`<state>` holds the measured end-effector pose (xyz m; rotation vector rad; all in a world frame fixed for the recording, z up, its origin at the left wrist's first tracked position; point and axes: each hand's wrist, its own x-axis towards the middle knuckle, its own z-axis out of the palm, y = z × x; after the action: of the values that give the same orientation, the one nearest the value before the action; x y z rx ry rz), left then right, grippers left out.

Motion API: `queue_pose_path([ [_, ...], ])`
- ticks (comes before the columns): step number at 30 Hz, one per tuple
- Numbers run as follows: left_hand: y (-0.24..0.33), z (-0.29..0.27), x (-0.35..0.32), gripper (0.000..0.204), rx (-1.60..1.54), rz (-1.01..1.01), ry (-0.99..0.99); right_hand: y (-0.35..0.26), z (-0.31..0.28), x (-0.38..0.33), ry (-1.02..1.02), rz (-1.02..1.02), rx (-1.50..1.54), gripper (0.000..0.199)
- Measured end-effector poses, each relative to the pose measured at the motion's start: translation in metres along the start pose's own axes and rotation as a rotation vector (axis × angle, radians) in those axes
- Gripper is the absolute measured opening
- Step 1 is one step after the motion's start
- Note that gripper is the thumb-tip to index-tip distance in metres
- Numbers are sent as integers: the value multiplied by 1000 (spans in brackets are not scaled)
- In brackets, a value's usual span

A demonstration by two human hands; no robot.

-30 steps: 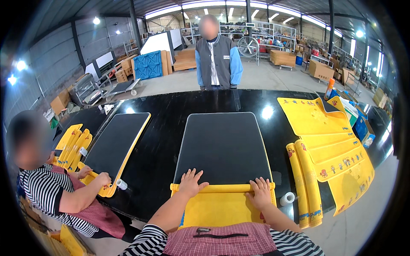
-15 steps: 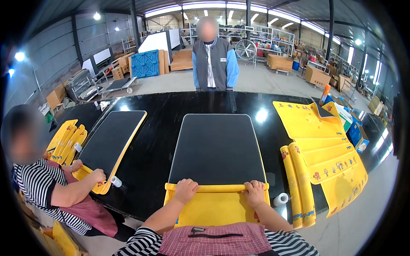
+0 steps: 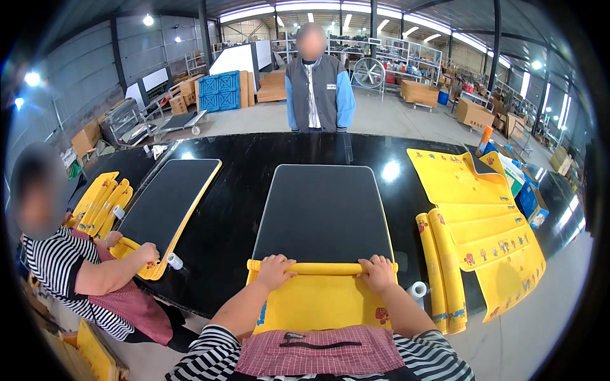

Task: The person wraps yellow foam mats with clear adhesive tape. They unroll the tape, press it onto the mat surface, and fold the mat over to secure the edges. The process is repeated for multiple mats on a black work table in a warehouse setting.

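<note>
In front of me lies a mat with its black side up, rounded far corners and a thin pale edge. Its near end is wound into a narrow yellow roll. My left hand curls its fingers over the left part of that roll, and my right hand grips the right part likewise. Between the roll and my apron shows a flat yellow printed surface; whether it belongs to a second mat underneath, I cannot tell. Beside my right wrist stands a small white roll.
Two yellow rolled mats and overlapping yellow printed sheets lie at right, with boxes behind. At left a co-worker's hands handle another black mat, near several yellow rolls. A person stands across the black table.
Both my hands and the yellow roll have moved slightly away from me. More of the yellow printed surface shows on the near side.
</note>
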<state>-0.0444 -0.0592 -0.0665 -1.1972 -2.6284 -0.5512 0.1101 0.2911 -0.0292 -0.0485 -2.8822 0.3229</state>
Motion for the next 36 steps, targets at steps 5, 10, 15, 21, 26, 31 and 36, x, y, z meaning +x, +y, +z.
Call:
queue_pose_path([
  [5, 13, -9, 0, 38, 23, -64, -132, 7, -1, -6, -66, -21, -33, 44],
  [10, 47, -25, -44, 33, -8, -40, -129, -10, -19, -55, -157, 6, -40, 44],
  [15, 74, -34, -80, 34, -62, 47, -24, -19, -31, -109, -112, -24, -30, 45],
  [21, 71, -36, -77, 41, -103, 28, -52, -16, -35, -93, -168, -2, 153, 55],
  [26, 69, -39, -69, 48, -101, 4, -124, -11, -26, -84, -148, -43, 71, 60],
  [31, 44, -19, -38, 49, -57, 41, -188, 3, -8, -51, -87, -34, 101, 60],
  [36, 43, -26, -9, 35, -167, -92, -288, -7, 7, -57, -64, -58, 63, 39],
])
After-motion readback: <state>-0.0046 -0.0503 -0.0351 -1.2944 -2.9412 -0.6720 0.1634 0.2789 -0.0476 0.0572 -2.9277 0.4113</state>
